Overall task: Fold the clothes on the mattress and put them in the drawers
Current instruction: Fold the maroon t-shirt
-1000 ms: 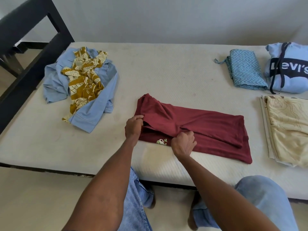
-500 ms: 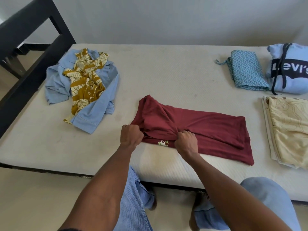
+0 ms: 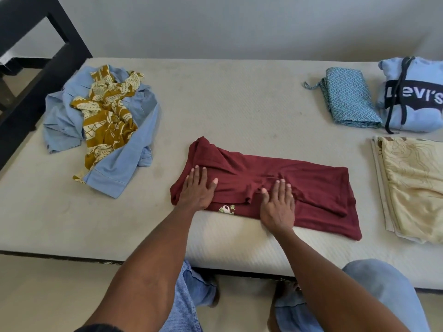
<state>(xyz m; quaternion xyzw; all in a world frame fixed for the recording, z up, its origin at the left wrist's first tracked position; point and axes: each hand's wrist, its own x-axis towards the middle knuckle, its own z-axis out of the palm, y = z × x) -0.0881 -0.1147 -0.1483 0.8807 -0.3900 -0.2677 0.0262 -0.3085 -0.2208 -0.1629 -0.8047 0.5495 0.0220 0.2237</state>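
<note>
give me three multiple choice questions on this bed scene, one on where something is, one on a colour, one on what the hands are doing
1. Where does the unfolded pile of the light blue shirt and mustard patterned cloth lie on the mattress?
A. far left
B. far right
C. under the hands

2. What colour is the garment being folded?
A. green
B. maroon
C. white

3. What are the left hand and right hand doing?
A. lifting the garment up
B. hanging off the bed
C. pressing flat on the garment

Answers:
1 A, the pile sits by the black bed frame on the left.
2 B, the maroon garment lies mid-mattress.
3 C, both hands rest palm down with straight fingers on it.
</note>
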